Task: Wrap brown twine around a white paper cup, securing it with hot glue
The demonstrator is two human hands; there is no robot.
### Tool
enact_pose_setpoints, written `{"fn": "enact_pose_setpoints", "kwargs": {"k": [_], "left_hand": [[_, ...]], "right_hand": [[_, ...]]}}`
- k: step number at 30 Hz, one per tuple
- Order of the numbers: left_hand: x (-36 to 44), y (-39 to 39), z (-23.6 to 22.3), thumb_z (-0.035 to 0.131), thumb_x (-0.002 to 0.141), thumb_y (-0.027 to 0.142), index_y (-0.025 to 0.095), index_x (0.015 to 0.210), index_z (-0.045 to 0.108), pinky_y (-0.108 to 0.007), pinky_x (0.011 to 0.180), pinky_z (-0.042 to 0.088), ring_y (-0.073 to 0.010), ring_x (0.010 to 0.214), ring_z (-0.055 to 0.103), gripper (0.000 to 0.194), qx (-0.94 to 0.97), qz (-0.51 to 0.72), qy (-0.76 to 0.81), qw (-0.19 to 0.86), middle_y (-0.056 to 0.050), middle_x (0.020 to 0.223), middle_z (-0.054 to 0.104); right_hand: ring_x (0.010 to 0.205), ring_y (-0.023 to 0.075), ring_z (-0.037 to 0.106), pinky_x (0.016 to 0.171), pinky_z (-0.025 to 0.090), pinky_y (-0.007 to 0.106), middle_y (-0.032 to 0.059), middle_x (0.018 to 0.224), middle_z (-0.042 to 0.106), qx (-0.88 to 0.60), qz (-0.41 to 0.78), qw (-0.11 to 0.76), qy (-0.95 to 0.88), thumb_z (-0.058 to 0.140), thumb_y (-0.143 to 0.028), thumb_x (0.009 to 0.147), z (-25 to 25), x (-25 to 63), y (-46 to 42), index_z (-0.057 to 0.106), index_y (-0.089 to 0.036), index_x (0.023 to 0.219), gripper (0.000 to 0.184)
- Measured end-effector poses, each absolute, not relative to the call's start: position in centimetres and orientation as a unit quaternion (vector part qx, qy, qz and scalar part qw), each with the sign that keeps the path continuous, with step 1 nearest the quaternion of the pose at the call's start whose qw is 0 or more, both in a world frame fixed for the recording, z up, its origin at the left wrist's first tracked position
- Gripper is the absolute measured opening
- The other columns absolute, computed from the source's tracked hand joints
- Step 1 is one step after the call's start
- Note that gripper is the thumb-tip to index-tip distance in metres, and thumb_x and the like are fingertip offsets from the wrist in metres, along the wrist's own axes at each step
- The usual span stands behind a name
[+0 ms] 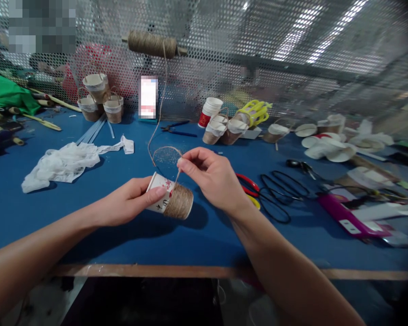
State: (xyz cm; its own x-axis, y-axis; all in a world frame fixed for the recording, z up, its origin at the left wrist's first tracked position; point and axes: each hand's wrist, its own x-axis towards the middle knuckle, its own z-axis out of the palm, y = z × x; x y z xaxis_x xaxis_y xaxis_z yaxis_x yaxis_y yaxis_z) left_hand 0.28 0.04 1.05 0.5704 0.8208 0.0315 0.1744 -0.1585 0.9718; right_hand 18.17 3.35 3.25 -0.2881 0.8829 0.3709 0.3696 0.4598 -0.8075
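A white paper cup (159, 198) with red and black print lies tilted in my left hand (132, 201), its mouth toward the upper left. Brown jute twine (179, 202) is wound around the base half of the cup. Just right of the cup, my right hand (211, 176) pinches the twine between thumb and forefinger. The strand runs from the windings up to those fingertips, then loops over to the left. A large spool of twine (152, 44) hangs on a rod against the mesh, with a line dropping from it to the table.
White lace ribbon (66, 163) lies bunched at left. Twine-wrapped cups (95, 88) are stacked behind it; more wrapped cups (236, 131) stand at back right. Pliers (180, 131), black-handled scissors (280, 192) and a purple glue-gun-like box (352, 215) lie about. A perforated metal screen (204, 59) closes the back.
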Motion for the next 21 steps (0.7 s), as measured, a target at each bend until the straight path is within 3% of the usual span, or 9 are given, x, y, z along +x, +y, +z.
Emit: {"fn": "enact_pose_setpoints", "kwargs": {"k": [21], "left_hand": [[-0.12,-0.23,0.91,0.039,0.086,0.022,0.014,0.079,0.051,-0.018,0.055,0.036,-0.0085,0.060,0.043,0.016,0.814,0.310,0.321,0.372,0.001,0.071,0.054]], "right_hand": [[0.059,0.0089,0.050,0.055,0.040,0.023,-0.0017,0.067,0.057,-0.419,0.362,0.375,-0.744,0.056,-0.027,0.076,2.85,18.14,3.31,0.055,-0.016,0.071,0.012]]}}
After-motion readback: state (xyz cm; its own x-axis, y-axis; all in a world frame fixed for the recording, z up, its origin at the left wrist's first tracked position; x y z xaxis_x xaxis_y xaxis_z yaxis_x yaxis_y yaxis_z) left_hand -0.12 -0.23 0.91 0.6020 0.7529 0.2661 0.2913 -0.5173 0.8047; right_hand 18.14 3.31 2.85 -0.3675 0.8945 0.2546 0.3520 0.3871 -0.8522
